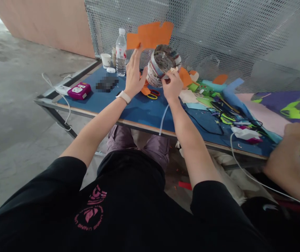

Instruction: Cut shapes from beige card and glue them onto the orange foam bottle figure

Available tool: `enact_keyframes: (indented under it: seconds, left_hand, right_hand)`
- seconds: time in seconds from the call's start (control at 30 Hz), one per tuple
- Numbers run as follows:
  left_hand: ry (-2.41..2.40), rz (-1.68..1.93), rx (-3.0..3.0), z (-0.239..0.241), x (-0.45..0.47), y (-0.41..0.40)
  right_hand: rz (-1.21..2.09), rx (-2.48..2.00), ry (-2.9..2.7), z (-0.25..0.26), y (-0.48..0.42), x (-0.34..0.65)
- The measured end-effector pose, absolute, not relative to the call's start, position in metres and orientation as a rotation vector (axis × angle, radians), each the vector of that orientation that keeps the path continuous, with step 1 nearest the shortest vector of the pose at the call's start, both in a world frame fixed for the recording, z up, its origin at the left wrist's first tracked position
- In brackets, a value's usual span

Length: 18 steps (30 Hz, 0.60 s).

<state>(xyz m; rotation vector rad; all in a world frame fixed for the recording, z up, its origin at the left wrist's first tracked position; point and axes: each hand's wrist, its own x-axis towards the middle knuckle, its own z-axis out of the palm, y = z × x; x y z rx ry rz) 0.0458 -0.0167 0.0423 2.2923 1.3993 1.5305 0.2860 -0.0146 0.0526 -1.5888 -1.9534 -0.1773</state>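
Basket (154, 74) against right hand (172, 85), beside left (133, 74)

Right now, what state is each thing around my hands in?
Bottle: upright, capped.
Cup: upright, uncovered; contents unclear.
Scissors: lying on the table; can't tell whether open or shut.
Basket: mouth uncovered, tilted toward you.
Orange sheet: raised, edges uneven.
Left hand: open, fingers extended.
Right hand: curled at the basket's rim.

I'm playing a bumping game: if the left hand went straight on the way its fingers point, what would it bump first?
Probably the orange paper. The left hand seems right at its lower edge, but depth is unclear, so I can't tell whether they touch.
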Motion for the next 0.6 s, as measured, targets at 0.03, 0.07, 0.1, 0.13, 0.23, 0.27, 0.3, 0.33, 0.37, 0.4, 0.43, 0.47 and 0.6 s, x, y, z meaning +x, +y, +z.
enact_keyframes:
  seconds: [0.03, 0.07, 0.1, 0.13, 0.23, 0.27, 0.3, 0.33, 0.37, 0.4, 0.43, 0.47, 0.6]
  left_hand:
    - [1.414, 1.629, 2.237, 0.039, 0.045, -0.009]
    - [1.411, 1.731, 2.178, 0.036, 0.045, -0.001]
    - [1.393, 1.818, 2.122, 0.032, 0.046, 0.007]
    - [1.38, 1.862, 2.073, 0.029, 0.047, 0.013]
    - [1.372, 1.803, 2.052, 0.02, 0.053, 0.02]
    - [1.363, 1.759, 2.088, 0.018, 0.056, 0.019]
    - [1.349, 1.718, 2.13, 0.016, 0.058, 0.017]
    - [1.337, 1.676, 2.17, 0.015, 0.06, 0.016]
    - [1.33, 1.628, 2.2, 0.013, 0.061, 0.015]
    - [1.331, 1.574, 2.216, 0.012, 0.063, 0.016]
    - [1.341, 1.519, 2.221, 0.01, 0.064, 0.018]
    - [1.354, 1.464, 2.224, 0.009, 0.065, 0.022]
    - [1.315, 1.407, 2.227, 0.007, 0.066, 0.034]
  right_hand:
    - [-0.17, -1.599, -1.949, 0.055, -0.008, 0.287]
    - [-0.164, -1.606, -1.945, 0.059, 0.001, 0.287]
    - [-0.16, -1.611, -1.944, 0.062, 0.011, 0.287]
    - [-0.152, -1.605, -1.955, 0.065, 0.022, 0.285]
    - [-0.049, -1.592, -2.041, 0.07, 0.058, 0.274]
    - [0.002, -1.584, -2.088, 0.07, 0.067, 0.268]
    - [0.046, -1.594, -2.119, 0.069, 0.075, 0.263]
    - [0.078, -1.61, -2.134, 0.067, 0.08, 0.259]
    - [0.097, -1.618, -2.143, 0.064, 0.083, 0.257]
    - [0.103, -1.62, -2.149, 0.062, 0.084, 0.258]
    - [0.099, -1.614, -2.157, 0.06, 0.083, 0.262]
    - [0.09, -1.6, -2.168, 0.059, 0.08, 0.268]
    - [0.016, -1.551, -2.19, 0.065, 0.064, 0.305]
